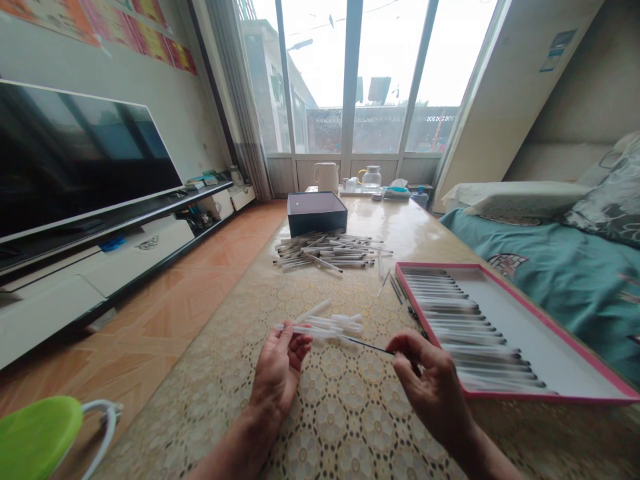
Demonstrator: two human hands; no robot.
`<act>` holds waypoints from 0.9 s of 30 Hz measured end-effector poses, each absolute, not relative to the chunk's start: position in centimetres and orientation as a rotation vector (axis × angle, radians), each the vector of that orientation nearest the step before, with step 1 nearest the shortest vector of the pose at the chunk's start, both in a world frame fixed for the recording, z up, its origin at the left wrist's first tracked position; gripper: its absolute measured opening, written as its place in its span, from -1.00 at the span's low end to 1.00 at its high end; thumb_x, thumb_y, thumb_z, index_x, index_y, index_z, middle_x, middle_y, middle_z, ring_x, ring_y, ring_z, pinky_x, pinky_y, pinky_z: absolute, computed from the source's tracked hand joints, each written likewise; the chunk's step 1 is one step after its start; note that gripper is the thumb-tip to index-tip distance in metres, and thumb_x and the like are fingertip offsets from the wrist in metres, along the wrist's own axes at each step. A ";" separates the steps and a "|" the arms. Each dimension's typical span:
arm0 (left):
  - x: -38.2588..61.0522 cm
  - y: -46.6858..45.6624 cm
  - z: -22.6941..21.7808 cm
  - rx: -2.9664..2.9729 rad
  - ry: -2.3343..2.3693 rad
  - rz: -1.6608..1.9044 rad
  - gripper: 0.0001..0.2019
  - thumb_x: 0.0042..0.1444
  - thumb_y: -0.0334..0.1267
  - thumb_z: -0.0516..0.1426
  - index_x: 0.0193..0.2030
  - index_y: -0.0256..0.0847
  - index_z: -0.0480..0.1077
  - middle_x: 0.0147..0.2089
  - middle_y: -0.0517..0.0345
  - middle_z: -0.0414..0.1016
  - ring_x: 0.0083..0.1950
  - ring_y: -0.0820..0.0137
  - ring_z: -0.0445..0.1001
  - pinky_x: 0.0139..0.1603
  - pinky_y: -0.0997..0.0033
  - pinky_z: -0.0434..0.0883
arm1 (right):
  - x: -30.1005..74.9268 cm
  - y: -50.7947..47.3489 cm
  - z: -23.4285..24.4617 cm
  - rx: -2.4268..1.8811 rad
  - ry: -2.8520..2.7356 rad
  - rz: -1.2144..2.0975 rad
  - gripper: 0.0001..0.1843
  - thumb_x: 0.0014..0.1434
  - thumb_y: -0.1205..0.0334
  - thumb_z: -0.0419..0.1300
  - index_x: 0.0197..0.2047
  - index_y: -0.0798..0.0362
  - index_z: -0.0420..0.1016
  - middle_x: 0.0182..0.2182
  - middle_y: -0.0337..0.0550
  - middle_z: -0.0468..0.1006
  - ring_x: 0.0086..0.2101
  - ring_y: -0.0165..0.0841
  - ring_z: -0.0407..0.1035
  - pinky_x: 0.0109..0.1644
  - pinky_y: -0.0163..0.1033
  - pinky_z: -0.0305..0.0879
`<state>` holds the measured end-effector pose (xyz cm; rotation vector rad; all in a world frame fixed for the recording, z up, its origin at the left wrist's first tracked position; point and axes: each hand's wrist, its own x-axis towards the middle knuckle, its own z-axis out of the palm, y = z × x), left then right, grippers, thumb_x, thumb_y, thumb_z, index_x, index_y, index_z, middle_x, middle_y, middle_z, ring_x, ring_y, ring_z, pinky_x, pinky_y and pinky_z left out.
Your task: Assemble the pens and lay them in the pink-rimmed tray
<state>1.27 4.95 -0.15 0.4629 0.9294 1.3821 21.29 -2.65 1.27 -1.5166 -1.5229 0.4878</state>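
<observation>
My left hand (277, 370) pinches a translucent white pen barrel (315, 331) between thumb and fingers, low over the patterned tablecloth. Between the fingertips of my right hand (433, 383) is the end of a thin dark pen refill (371, 345). The refill points left, its far end at the barrel's right end; how far it sits inside is hard to make out. Several loose white barrels (353, 321) lie just behind my left hand. To the right, a pink-rimmed tray (555, 328) holds a row of dark-tipped pens (475, 327).
Farther back lies a heap of pens (330, 255) in front of a dark open box (319, 221). Thin refills (396, 290) lie beside the tray. A jug (327, 177) and glass pot (371, 178) stand at the far end. A green stool (40, 433) is lower left.
</observation>
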 end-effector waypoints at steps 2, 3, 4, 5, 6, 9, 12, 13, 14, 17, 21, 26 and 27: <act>1.3 4.9 -0.2 0.470 0.936 1.381 -0.92 0.18 -0.43 0.00 -0.33 -0.27 0.27 -0.42 0.09 0.53 -0.54 0.55 0.47 -0.54 0.63 0.44 | 21.3 -2.6 1.2 -1.516 -1.521 0.476 -0.90 0.07 0.29 0.00 -0.40 0.04 0.33 -0.58 -0.29 0.29 -0.54 -0.43 0.21 -0.51 -0.37 0.11; 1.3 4.9 -0.1 0.483 0.936 1.376 -0.92 0.18 -0.43 0.00 -0.33 -0.27 0.27 -0.42 0.09 0.53 -0.54 0.55 0.47 -0.54 0.62 0.44 | 21.3 -2.6 1.2 -1.515 -1.528 0.473 -0.90 0.07 0.30 0.00 -0.41 0.04 0.33 -0.58 -0.29 0.29 -0.54 -0.43 0.21 -0.51 -0.37 0.11; 1.3 4.8 -0.1 0.500 0.934 1.367 -0.93 0.17 -0.43 0.01 -0.33 -0.27 0.28 -0.41 0.09 0.53 -0.54 0.55 0.47 -0.54 0.62 0.44 | 21.2 -2.5 1.2 -1.515 -1.537 0.471 -0.90 0.07 0.30 0.00 -0.41 0.04 0.32 -0.59 -0.29 0.28 -0.54 -0.43 0.21 -0.51 -0.37 0.11; 1.4 4.7 -0.1 0.518 0.930 1.357 -0.93 0.17 -0.43 0.02 -0.33 -0.27 0.28 -0.40 0.08 0.53 -0.53 0.54 0.47 -0.54 0.62 0.44 | 21.2 -2.5 1.2 -1.516 -1.546 0.470 -0.90 0.07 0.31 0.00 -0.41 0.04 0.32 -0.59 -0.30 0.27 -0.54 -0.43 0.20 -0.51 -0.37 0.10; 1.4 4.7 -0.1 0.532 0.923 1.347 -0.94 0.16 -0.43 0.03 -0.33 -0.27 0.28 -0.40 0.09 0.53 -0.53 0.54 0.47 -0.54 0.62 0.44 | 21.1 -2.5 1.2 -1.518 -1.553 0.465 -0.90 0.07 0.31 0.00 -0.41 0.04 0.32 -0.60 -0.31 0.26 -0.55 -0.43 0.19 -0.51 -0.37 0.08; 1.7 4.3 -0.1 0.554 0.874 1.310 -0.96 0.12 -0.42 0.08 -0.35 -0.27 0.31 -0.39 0.11 0.53 -0.51 0.53 0.48 -0.50 0.60 0.45 | 20.9 -2.5 1.5 -1.548 -1.577 0.449 -0.93 0.07 0.33 0.00 -0.38 0.03 0.28 -0.63 -0.37 0.18 -0.58 -0.45 0.15 -0.53 -0.38 0.04; 2.2 3.7 -0.2 0.597 0.770 1.188 -0.96 0.06 -0.37 0.16 -0.35 -0.29 0.38 -0.37 0.10 0.54 -0.47 0.51 0.49 -0.44 0.56 0.45 | 20.3 -2.5 1.7 -1.564 -1.619 0.462 -0.96 0.08 0.33 -0.02 -0.39 0.02 0.22 -0.64 -0.40 0.14 -0.60 -0.46 0.11 -0.53 -0.37 0.00; 2.4 3.4 -0.3 0.610 0.730 1.123 -0.94 0.04 -0.35 0.17 -0.34 -0.30 0.40 -0.37 0.09 0.54 -0.45 0.49 0.50 -0.42 0.55 0.45 | 20.1 -2.5 1.7 -1.546 -1.630 0.474 -0.95 0.10 0.32 -0.03 -0.38 0.02 0.21 -0.62 -0.38 0.16 -0.59 -0.45 0.12 -0.52 -0.37 0.01; 2.6 3.2 -0.3 0.618 0.696 1.056 -0.92 0.03 -0.33 0.18 -0.34 -0.30 0.41 -0.37 0.07 0.54 -0.43 0.47 0.50 -0.40 0.53 0.45 | 19.8 -2.6 1.7 -1.516 -1.635 0.490 -0.93 0.12 0.31 -0.05 -0.37 0.02 0.21 -0.60 -0.37 0.20 -0.58 -0.45 0.15 -0.50 -0.36 0.04; 2.9 2.6 -0.2 0.605 0.639 0.893 -0.88 0.04 -0.31 0.18 -0.32 -0.33 0.44 -0.37 0.00 0.55 -0.37 0.40 0.53 -0.33 0.48 0.45 | 19.2 -2.8 1.5 -1.402 -1.629 0.592 -0.84 0.21 0.24 -0.13 -0.29 0.03 0.24 -0.54 -0.31 0.29 -0.52 -0.42 0.22 -0.45 -0.35 0.12; 2.6 2.8 0.0 0.448 0.629 0.937 -0.92 0.04 -0.34 0.18 -0.34 -0.33 0.44 -0.37 0.02 0.56 -0.37 0.42 0.54 -0.31 0.50 0.47 | 20.1 -2.5 1.5 -1.373 -1.532 0.677 -0.68 0.28 0.10 -0.22 -0.20 0.03 0.28 -0.60 -0.35 0.26 -0.59 -0.43 0.21 -0.49 -0.36 0.15; 2.1 3.7 -0.2 0.264 0.678 1.116 -0.93 0.10 -0.37 0.11 -0.34 -0.30 0.42 -0.42 0.08 0.57 -0.43 0.48 0.53 -0.37 0.56 0.48 | 24.7 -0.4 2.4 -1.831 -1.610 0.314 -0.77 0.18 0.11 0.01 -0.43 0.03 0.33 -0.58 -0.27 0.35 -0.54 -0.39 0.27 -0.44 -0.32 0.12; 2.1 3.8 -0.2 0.260 0.686 1.125 -0.93 0.11 -0.38 0.11 -0.34 -0.30 0.41 -0.42 0.08 0.57 -0.43 0.48 0.53 -0.37 0.56 0.48 | 25.6 0.1 2.5 -1.912 -1.674 0.233 -0.82 0.15 0.17 0.04 -0.41 0.03 0.36 -0.52 -0.23 0.40 -0.49 -0.37 0.30 -0.40 -0.30 0.14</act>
